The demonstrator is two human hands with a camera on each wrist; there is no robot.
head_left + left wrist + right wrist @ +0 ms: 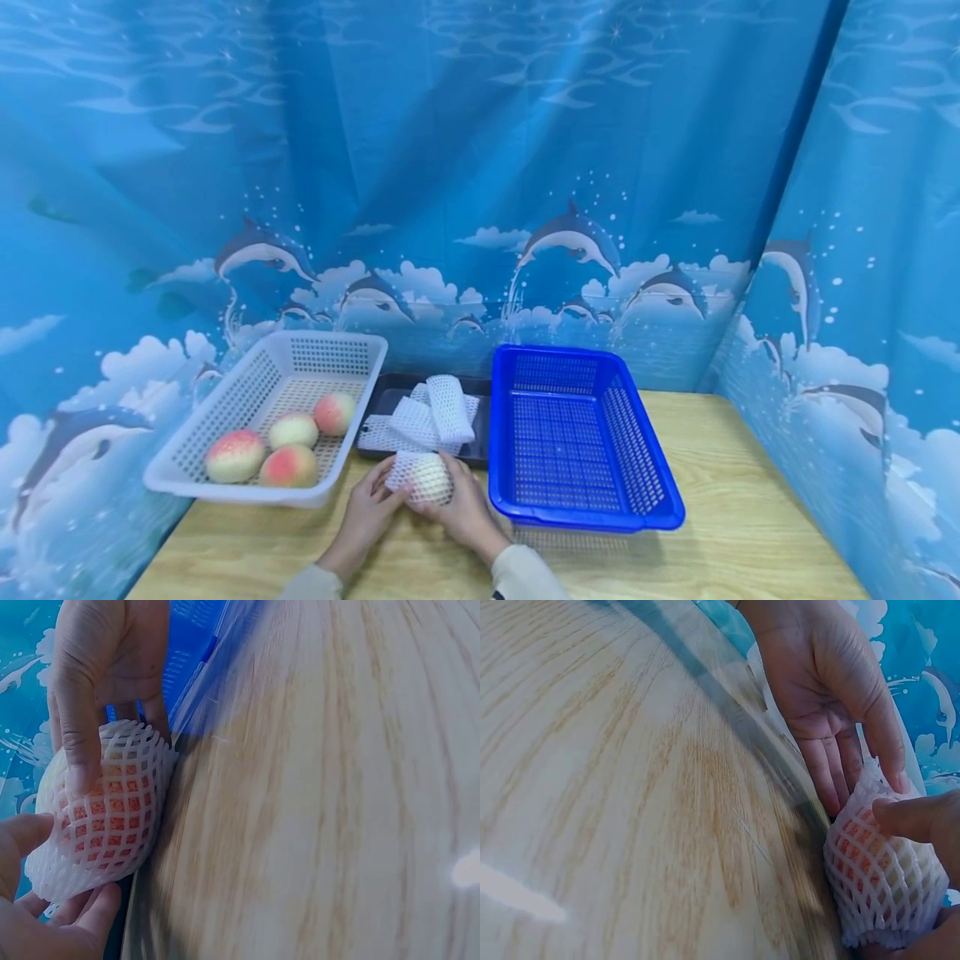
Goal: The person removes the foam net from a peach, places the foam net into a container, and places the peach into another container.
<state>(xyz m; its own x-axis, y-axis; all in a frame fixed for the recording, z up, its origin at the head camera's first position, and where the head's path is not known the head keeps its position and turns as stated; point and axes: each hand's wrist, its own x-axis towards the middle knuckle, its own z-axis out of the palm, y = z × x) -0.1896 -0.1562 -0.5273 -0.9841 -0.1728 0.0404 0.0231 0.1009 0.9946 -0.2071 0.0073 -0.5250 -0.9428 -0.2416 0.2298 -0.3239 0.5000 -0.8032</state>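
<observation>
A peach (429, 479) in a white foam net sleeve (112, 814) is held between both hands just above the table's front part. My left hand (369, 507) grips its left side, with the thumb near the sleeve's edge. On the opposite side my right hand (467, 510) holds it with thumb and curled fingers. Red skin shows through the mesh in both wrist views, and the sleeve covers most of the fruit. Behind the hands, several flat foam net sleeves (450, 408) lie piled on a black tray (386, 390).
A white basket (251, 375) with several bare peaches (235, 456) stands at the left. To the right is a blue basket (585, 521) with nothing in it. The wooden table (735, 483) ends at a blue dolphin-print curtain (465, 167) behind and at the sides.
</observation>
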